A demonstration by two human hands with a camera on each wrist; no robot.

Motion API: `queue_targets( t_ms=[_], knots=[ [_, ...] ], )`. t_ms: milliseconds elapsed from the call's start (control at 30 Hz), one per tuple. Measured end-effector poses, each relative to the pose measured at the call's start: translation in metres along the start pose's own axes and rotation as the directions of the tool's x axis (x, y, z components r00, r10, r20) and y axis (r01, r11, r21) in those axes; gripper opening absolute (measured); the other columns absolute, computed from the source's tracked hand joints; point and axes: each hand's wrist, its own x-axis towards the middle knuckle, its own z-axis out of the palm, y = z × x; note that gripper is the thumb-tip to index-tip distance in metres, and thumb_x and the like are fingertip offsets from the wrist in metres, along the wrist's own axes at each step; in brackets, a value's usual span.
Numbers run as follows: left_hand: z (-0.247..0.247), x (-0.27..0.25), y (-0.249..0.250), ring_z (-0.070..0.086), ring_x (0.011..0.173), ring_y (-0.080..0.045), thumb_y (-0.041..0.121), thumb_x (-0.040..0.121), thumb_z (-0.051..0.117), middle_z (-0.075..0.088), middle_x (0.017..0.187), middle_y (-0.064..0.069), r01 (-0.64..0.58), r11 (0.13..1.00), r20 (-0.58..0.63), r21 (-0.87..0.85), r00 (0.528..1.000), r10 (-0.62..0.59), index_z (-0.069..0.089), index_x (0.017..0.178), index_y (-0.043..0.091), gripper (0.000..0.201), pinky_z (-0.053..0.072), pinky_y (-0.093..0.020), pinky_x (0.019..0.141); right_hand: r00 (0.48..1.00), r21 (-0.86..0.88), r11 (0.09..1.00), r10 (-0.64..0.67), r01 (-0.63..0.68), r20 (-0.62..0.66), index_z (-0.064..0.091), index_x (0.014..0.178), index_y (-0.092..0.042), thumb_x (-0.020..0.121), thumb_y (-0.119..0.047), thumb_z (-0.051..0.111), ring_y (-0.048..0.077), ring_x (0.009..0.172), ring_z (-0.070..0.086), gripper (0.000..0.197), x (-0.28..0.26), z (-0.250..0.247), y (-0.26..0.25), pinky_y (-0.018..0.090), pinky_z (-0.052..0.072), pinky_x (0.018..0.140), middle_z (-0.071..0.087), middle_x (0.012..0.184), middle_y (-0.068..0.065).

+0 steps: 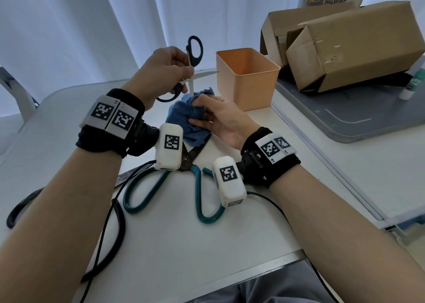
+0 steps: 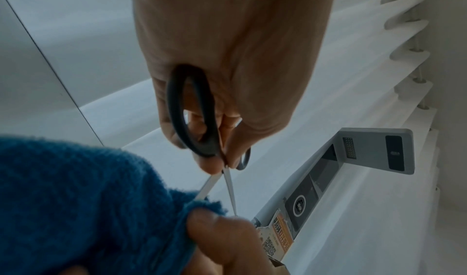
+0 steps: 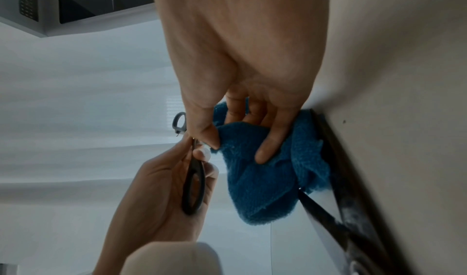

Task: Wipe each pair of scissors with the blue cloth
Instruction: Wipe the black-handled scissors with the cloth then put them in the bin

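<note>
At the far left edge of the smooth white table (image 1: 230,233) lies a glossy black loop handle (image 1: 13,213), what it belongs to hidden by the arm. The left hand (image 1: 161,72) is curled around the black-handled scissors (image 1: 192,68), gripping them near the pivot; their thin steel blades are spread wide, one pointing right, the other down into the cloth. Below, big shears (image 1: 197,197) with curved teal-coated handles lie flat, their dark, dull blades partly under the cloth. The right hand (image 1: 218,121) holds the fluffy blue cloth (image 1: 181,114), thumb and fingers pinching its terry folds around the lower blade's tip. Right of it stands a square, ribbed orange plastic bin (image 1: 247,77), then a creased cardboard box (image 1: 349,42) on a grey tray (image 1: 345,118).
</note>
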Motion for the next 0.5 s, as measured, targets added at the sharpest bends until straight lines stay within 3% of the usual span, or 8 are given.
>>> queue_targets(
  t_ms=[133,367,500],
  knots=[
    [0.005,-0.0015,-0.0002,0.06,0.055,-0.01,0.011,0.096,0.06,0.061,0.085,-0.001,0.017,0.999,0.07,0.033,0.997,-0.019,0.056,0.107,0.01,0.012,0.044,-0.019,0.05,1.0,0.024,1.0,-0.016,0.016,-0.022,0.066,0.096,-0.006,0.092,-0.006,0.063,0.019,0.091,0.062,0.006,0.0012,-0.0013,-0.0001,0.032,0.058,0.085,0.064,0.097,0.01],
    [0.0007,0.0008,-0.0002,0.061,0.056,-0.011,0.011,0.096,0.059,0.06,0.08,0.003,0.0,1.0,-0.028,-0.006,1.0,0.0,0.056,0.108,0.01,0.013,0.042,-0.018,0.049,1.0,-0.022,1.0,0.011,-0.011,0.005,0.063,0.085,-0.007,0.091,-0.004,0.06,0.019,0.093,0.06,0.008,0.0001,-0.0002,-0.0009,0.028,0.059,0.08,0.062,0.099,0.009],
    [0.0038,-0.0003,0.0002,0.06,0.056,-0.01,0.011,0.097,0.059,0.061,0.083,0.001,0.021,1.0,0.034,0.02,0.999,-0.022,0.056,0.109,0.01,0.013,0.043,-0.018,0.049,1.0,0.009,1.0,0.002,-0.002,-0.017,0.065,0.096,-0.006,0.091,-0.007,0.063,0.021,0.097,0.06,0.006,0.002,-0.0015,0.0007,0.03,0.059,0.083,0.063,0.105,0.013]
  ],
)
